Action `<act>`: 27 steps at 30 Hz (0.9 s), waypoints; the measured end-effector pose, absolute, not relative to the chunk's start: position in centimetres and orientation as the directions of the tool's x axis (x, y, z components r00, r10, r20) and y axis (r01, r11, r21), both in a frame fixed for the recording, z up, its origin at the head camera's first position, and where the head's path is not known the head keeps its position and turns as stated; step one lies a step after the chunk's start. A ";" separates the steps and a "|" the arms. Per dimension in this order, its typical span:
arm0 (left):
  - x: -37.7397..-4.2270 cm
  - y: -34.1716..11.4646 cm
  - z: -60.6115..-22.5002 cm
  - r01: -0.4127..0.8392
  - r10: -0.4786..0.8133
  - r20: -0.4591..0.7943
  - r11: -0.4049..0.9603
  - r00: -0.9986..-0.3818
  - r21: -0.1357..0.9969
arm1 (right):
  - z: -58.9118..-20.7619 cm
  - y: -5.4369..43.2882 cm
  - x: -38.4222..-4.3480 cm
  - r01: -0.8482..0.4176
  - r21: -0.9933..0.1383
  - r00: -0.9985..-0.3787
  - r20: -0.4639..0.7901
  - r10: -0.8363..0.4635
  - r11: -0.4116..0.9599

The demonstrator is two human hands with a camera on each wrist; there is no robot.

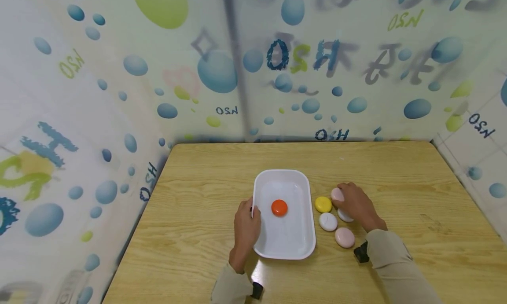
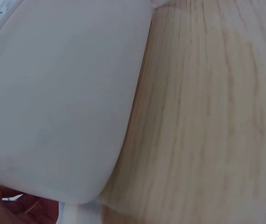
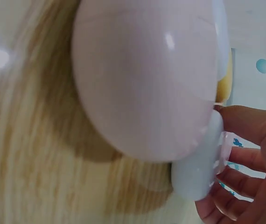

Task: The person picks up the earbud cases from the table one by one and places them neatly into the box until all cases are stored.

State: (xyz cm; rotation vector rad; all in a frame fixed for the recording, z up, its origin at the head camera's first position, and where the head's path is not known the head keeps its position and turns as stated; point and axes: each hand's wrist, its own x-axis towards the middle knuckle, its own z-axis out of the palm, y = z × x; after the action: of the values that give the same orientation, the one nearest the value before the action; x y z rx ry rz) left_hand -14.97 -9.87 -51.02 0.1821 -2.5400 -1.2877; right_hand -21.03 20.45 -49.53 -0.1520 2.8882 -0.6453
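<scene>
A white rectangular tray (image 1: 285, 247) rests on the table with a glossy orange-red round disc (image 1: 279, 208) inside it. My left hand (image 1: 246, 227) grips the tray's left wall, its thumb at the rim; the left wrist view shows the tray's outer side (image 2: 63, 93) close up. To the right of the tray, my right hand (image 1: 359, 206) pinches a pale pink disc (image 1: 337, 194) at the far end of a small group. Near it lie a yellow disc (image 1: 323, 204), a white disc (image 1: 328, 222), another white one (image 1: 345, 215) partly hidden under the hand, and a second pink disc (image 1: 345, 237).
The wooden table (image 1: 190, 207) reaches back to a wall covering (image 1: 198, 97) printed with bubbles and letters. A dark wrist device (image 1: 361, 253) sits at the right sleeve, another (image 1: 257, 291) at the left.
</scene>
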 end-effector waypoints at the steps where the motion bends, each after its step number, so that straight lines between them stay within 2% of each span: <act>1: -15.0 -9.9 -51.0 0.015 -0.239 0.193 0.592 -0.952 0.806 | -49.5 20.4 -21.0 -0.060 -0.435 -0.979 -0.148 -0.137 0.898; 13: -14.9 -9.9 -50.9 0.002 -0.244 0.180 0.591 -0.953 0.807 | -47.8 19.3 -20.9 -0.132 -0.502 -0.988 0.001 -0.151 0.855; 27: -14.8 -9.9 -51.0 0.020 -0.247 0.206 0.594 -0.947 0.804 | -45.0 15.8 -21.1 -0.076 -0.560 -0.990 -0.055 -0.129 0.825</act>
State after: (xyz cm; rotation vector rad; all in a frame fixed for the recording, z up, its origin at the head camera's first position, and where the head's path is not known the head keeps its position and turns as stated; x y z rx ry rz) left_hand -14.83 -9.90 -50.98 0.1856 -2.5288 -1.2807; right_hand -21.11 15.80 -44.96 -0.1643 2.9147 -0.8877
